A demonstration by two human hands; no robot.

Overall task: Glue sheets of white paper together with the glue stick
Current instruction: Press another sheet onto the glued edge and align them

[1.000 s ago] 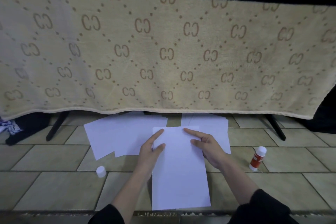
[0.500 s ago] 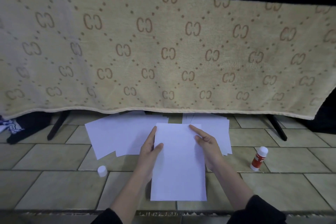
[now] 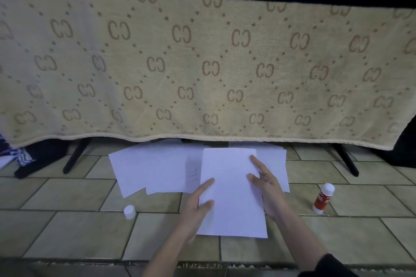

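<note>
both hands, left hand [image 3: 198, 204] and right hand [image 3: 267, 186], lie with fingers straight, flat on the upright white paper sheet [image 3: 231, 193], pressing it smooth; the red-and-white glue stick [image 3: 323, 198] stands at three o'clock, within reach.

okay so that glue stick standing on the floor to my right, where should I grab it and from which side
Judging by its pose, take the glue stick around its red and white barrel, below the white top, coming from its left with the right hand. It stands nearly upright on the tiled floor, clear of the sheets, so the fingers can likely wrap the round barrel freely.
</note>
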